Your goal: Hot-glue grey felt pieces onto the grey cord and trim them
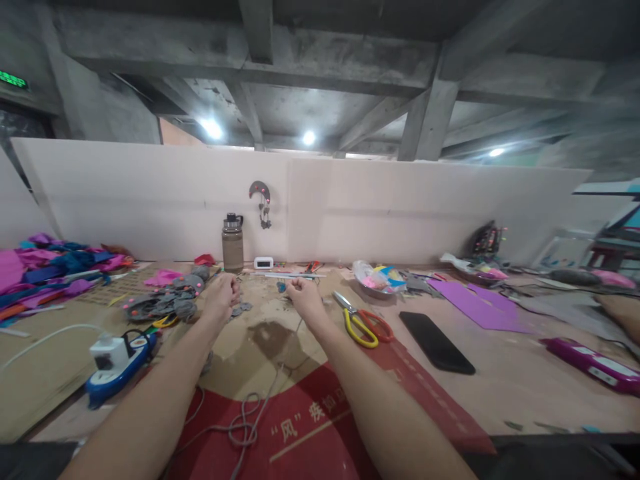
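Note:
My left hand point(223, 293) is curled shut above the table, and whatever it may hold is hidden. To its right, my right hand point(304, 297) has its fingers pinched together, with a small blue thing point(281, 287) close to the fingertips. A thin grey cord point(245, 427) lies in loops on the red printed sheet point(310, 427) and runs up to my right hand, where it disappears from sight. Small grey pieces point(241, 308) lie beside my left hand. Scissors point(363, 320) with one yellow and one orange handle rest right of my right wrist.
A pile of grey cut pieces point(173, 297) and a blue power strip point(123, 370) lie on the left. Behind stand a bottle point(233, 247) and a white partition point(340, 213). A phone point(436, 341), purple sheet point(475, 305) and another person's arm point(620, 313) are on the right.

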The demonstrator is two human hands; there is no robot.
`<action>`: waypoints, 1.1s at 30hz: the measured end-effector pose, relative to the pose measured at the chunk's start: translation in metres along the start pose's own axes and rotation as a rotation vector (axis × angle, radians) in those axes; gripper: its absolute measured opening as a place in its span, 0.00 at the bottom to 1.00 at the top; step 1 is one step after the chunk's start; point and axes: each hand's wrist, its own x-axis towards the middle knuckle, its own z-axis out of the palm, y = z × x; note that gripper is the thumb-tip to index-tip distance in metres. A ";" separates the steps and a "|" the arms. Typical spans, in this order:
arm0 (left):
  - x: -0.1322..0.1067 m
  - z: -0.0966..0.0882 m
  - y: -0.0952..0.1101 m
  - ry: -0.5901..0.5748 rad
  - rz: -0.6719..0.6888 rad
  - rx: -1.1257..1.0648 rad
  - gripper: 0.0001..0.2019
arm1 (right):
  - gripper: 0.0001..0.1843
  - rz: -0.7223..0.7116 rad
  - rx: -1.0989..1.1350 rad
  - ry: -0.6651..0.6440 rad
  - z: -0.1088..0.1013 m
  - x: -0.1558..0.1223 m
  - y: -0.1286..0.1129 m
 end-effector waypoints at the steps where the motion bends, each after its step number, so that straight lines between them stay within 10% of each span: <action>1: -0.001 0.003 -0.001 -0.021 0.019 -0.010 0.09 | 0.09 -0.005 -0.001 -0.003 0.000 0.000 0.000; 7: -0.008 0.016 -0.004 -0.217 0.069 -0.017 0.16 | 0.10 -0.012 -0.002 -0.004 0.000 0.000 0.001; 33: -0.022 0.028 -0.009 -0.359 0.016 0.250 0.17 | 0.09 -0.047 -0.050 -0.054 0.002 0.000 0.002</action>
